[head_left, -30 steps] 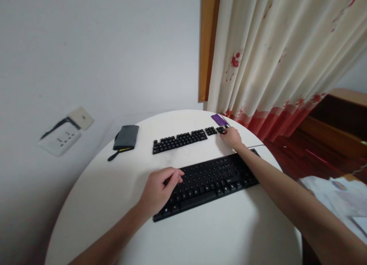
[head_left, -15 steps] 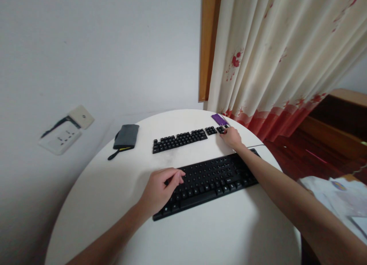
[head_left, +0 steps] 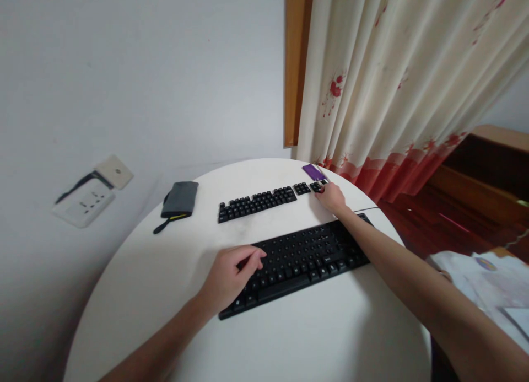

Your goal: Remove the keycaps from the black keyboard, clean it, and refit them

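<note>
A black keyboard point(head_left: 289, 261) lies slantwise on the white table, with bare key positions over much of its upper area and keycaps along its lower rows. My left hand point(head_left: 233, 272) rests over its left end, fingers curled and thumb against the forefinger; whatever they may hold is hidden. Behind the keyboard, loose black keycaps point(head_left: 258, 203) stand in rows, with a smaller block of keycaps point(head_left: 302, 189) to their right. My right hand point(head_left: 332, 197) reaches across to the rightmost keycap group point(head_left: 316, 187), fingertips closed on a keycap there, mostly covered by the hand.
A grey pouch point(head_left: 180, 198) with a black strap lies at the table's left. Near the far edge is a purple packet point(head_left: 314, 172). The keyboard's cable point(head_left: 367, 209) runs off the right side. A wall socket point(head_left: 85, 206), a curtain point(head_left: 372, 95) and white bags point(head_left: 483, 283) surround the round table point(head_left: 289, 343).
The view has shifted very slightly. Both hands keep their places, the left over the keyboard and the right at the far keycaps.
</note>
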`<state>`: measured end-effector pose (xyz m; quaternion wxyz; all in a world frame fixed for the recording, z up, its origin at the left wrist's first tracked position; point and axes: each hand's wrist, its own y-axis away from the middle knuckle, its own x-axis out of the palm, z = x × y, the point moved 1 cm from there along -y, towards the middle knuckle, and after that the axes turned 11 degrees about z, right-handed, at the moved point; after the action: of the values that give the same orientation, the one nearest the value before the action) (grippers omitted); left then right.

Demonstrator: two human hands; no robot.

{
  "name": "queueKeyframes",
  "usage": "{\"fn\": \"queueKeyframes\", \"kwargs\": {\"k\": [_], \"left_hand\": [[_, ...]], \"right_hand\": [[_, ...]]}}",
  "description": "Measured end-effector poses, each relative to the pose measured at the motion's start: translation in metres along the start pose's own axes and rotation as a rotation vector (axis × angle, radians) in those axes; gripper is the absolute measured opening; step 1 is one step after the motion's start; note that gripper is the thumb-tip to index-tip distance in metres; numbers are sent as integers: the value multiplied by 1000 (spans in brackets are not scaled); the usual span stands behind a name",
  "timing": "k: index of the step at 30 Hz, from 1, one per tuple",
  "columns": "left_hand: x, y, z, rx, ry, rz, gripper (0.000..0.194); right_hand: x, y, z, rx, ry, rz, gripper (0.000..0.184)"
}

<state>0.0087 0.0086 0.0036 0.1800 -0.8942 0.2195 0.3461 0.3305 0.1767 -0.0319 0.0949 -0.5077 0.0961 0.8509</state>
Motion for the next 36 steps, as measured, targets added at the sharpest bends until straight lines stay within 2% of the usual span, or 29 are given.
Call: {"fn": "queueKeyframes", "kwargs": {"k": [4,6,8,10,12,15,18,22,26,31,36], "left_hand": [[-2,0,-1,-1,-11,6,27],[-3,1,-1,-5,-12,4,28],[-3,1,-2,-6,-9,5,29],[-3,1,-3,-4,-5,8,29],[-2,0,-3,-1,-2,9,29],[-2,0,-3,-2,-1,7,28],[-2,0,-1,-11,-7,6,28],[-2,0,1,-23,-30,-3,30],[-2,0,2,-36,-48,1,31],[-2,-1,1,-28,-52,1,29],[0,-2,4,-26,-44,18,30]], "right_hand": [[-13,8,5,-42,-37,-22,20],[-29,14,6,-81,-63,-53,21],[-48,24,3,-141,-132,-106,32],[-70,40,-3,-290,-371,-186,45],[-89,61,-13,-390,-544,-267,50],[-105,97,-33,-411,-587,-385,52],[-101,124,-55,-322,-630,-378,52],[-74,144,-81,-248,-689,-399,33],[-53,155,-96,-210,-585,-426,35],[-54,159,-104,-194,-441,-548,34],[-54,154,-110,-195,-392,-459,31]]}}
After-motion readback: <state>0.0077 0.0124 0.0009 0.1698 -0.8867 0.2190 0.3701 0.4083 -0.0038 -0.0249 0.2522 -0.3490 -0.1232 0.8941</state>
